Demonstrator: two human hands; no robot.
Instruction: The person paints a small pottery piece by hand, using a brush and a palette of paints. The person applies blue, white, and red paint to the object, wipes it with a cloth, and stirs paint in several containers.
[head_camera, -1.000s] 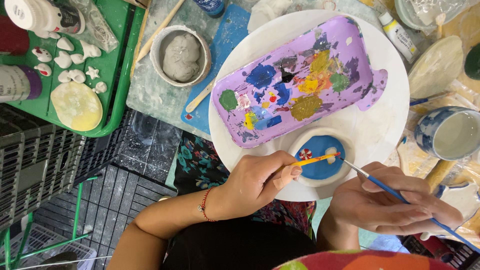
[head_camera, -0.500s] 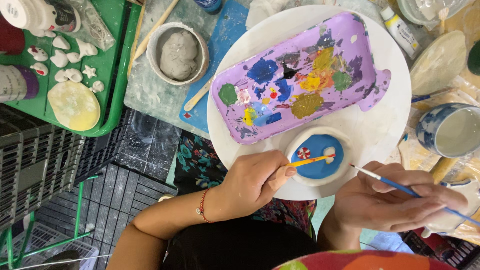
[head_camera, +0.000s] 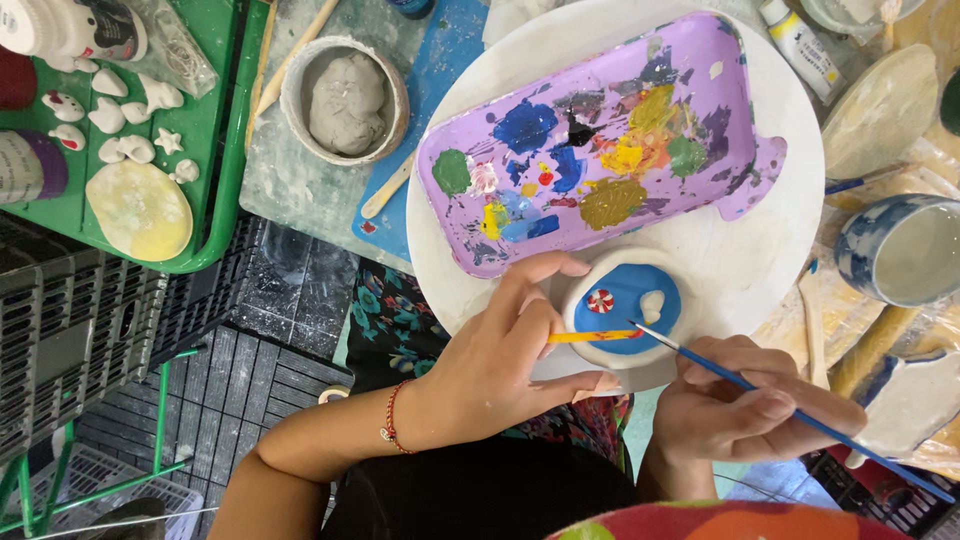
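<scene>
My left hand (head_camera: 505, 350) grips the near rim of a small round clay dish (head_camera: 625, 310) with a blue inside, a red-and-white swirl and a white shape in it. A yellow-orange stripe runs across the dish by my fingers. My right hand (head_camera: 745, 415) holds a thin blue-handled paintbrush (head_camera: 790, 415), its tip touching the dish's lower inside edge. The dish rests on a large white round board (head_camera: 770, 260). Behind it lies a purple palette tray (head_camera: 590, 150) smeared with blue, yellow, green and red paint.
A clay-filled bowl (head_camera: 345, 100) and wooden sticks sit at upper left. A green tray (head_camera: 215, 130) holds small white clay figures and a pale oval disc. A blue-and-white cup (head_camera: 900, 250) stands at right, with a paint tube (head_camera: 800, 45) and pale clay pieces. Black crates lie below left.
The brush tip has moved down from the dish's upper right rim to its lower inside edge. My left hand keeps its hold on the dish.
</scene>
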